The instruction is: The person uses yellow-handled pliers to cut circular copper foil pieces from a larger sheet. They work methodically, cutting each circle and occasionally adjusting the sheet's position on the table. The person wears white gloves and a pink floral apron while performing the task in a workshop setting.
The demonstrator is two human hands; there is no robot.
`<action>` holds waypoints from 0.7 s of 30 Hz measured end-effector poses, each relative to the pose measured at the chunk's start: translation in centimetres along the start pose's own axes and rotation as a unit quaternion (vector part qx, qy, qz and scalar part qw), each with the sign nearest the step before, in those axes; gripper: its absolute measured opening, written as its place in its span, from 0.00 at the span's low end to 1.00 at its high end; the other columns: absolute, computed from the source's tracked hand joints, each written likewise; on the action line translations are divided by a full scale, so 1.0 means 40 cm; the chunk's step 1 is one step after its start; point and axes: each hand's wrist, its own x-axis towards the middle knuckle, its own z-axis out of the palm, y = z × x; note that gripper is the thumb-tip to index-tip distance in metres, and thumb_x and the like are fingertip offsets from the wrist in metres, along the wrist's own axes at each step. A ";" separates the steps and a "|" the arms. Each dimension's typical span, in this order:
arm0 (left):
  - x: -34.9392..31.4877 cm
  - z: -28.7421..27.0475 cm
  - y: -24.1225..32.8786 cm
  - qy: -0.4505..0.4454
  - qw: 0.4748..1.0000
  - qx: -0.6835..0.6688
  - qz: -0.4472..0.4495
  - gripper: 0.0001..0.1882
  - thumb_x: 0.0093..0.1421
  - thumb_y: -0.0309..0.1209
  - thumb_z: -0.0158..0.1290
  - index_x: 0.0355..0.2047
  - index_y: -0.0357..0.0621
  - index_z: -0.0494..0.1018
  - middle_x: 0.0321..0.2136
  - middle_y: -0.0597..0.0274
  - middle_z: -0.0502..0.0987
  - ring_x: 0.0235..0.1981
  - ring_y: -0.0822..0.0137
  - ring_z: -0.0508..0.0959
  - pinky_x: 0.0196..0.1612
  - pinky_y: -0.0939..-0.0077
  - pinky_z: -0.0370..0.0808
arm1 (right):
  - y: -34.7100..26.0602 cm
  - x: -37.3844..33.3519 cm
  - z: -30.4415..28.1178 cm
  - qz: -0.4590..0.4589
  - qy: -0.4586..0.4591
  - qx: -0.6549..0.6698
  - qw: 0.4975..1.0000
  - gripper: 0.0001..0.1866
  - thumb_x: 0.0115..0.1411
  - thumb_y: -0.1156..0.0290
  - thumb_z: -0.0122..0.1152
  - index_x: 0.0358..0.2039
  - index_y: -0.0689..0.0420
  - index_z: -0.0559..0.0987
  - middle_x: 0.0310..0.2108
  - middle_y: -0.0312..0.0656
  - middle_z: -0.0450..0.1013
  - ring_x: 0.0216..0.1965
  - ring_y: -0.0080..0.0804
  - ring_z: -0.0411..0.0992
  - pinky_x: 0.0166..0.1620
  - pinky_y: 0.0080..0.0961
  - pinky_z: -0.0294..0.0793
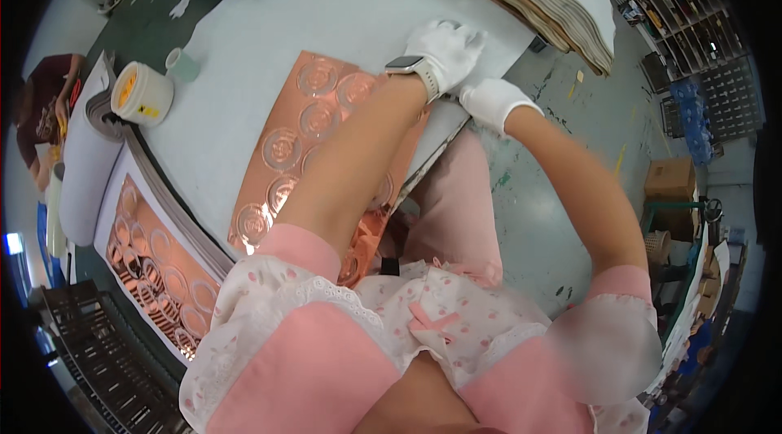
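Note:
My left hand [450, 51], in a white glove with a smartwatch [405, 65] at the wrist, rests palm down on the white sheet [244, 35] covering the table, its fingers apart. By the table's right edge, close beside it, my right hand [495, 104] wears a white glove too; its fingers are drawn together in a pinch, and what they hold is too small to tell. Under my left forearm lies a copper-coloured sheet [281, 149] embossed with round patterns. Its near end bends down over the table edge toward my lap.
A thick stack of sheets [521, 2] stands at the far right. To the left are a white tub [142, 94], a pale green cup [182, 65] and another copper sheet [155, 263] on a pile. A black crate [122, 352] sits lower left. Another person [49, 108] works at far left.

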 end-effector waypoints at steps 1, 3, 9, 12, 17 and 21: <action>-0.003 0.021 -0.006 0.033 0.999 0.041 0.004 0.24 0.64 0.49 0.39 0.41 0.44 0.75 0.42 0.49 0.77 0.47 0.49 0.73 0.52 0.60 0.69 | 0.008 0.006 0.002 -0.021 0.008 -0.034 0.999 0.23 0.60 0.62 0.37 0.35 0.65 0.79 0.34 0.57 0.76 0.32 0.52 0.76 0.41 0.39 0.73; -0.017 0.031 0.004 0.064 0.994 0.094 0.003 0.24 0.63 0.49 0.40 0.42 0.44 0.75 0.44 0.50 0.75 0.49 0.51 0.71 0.53 0.60 0.67 | 0.000 -0.010 0.004 -0.033 0.023 -0.069 0.997 0.22 0.60 0.65 0.36 0.35 0.65 0.79 0.34 0.57 0.76 0.35 0.51 0.76 0.43 0.40 0.73; -0.033 0.035 0.036 0.003 0.991 0.135 -0.020 0.25 0.63 0.50 0.40 0.48 0.43 0.71 0.49 0.55 0.72 0.54 0.58 0.67 0.56 0.62 0.62 | 0.010 0.009 0.045 -0.035 0.024 -0.101 0.994 0.16 0.58 0.72 0.40 0.34 0.63 0.78 0.33 0.57 0.76 0.32 0.50 0.77 0.38 0.40 0.76; -0.036 0.036 0.035 0.011 0.990 0.142 -0.011 0.25 0.64 0.49 0.39 0.49 0.43 0.70 0.49 0.56 0.72 0.54 0.58 0.67 0.57 0.62 0.61 | 0.006 0.000 0.051 -0.050 0.036 -0.128 0.990 0.12 0.55 0.76 0.44 0.33 0.65 0.78 0.31 0.57 0.76 0.32 0.50 0.77 0.36 0.40 0.77; -0.034 0.037 0.024 0.011 0.989 0.146 -0.003 0.26 0.64 0.49 0.37 0.50 0.42 0.69 0.51 0.56 0.71 0.55 0.59 0.65 0.58 0.63 0.59 | 0.031 0.002 0.056 -0.065 0.072 -0.121 0.988 0.10 0.56 0.76 0.47 0.31 0.68 0.76 0.29 0.58 0.76 0.32 0.51 0.77 0.36 0.41 0.77; -0.032 0.032 0.029 0.000 0.992 0.125 -0.014 0.26 0.64 0.49 0.37 0.51 0.42 0.69 0.52 0.56 0.70 0.57 0.59 0.64 0.59 0.63 0.58 | 0.046 0.010 0.064 -0.021 0.083 -0.006 0.996 0.14 0.59 0.69 0.43 0.30 0.68 0.73 0.28 0.57 0.76 0.28 0.50 0.76 0.33 0.39 0.76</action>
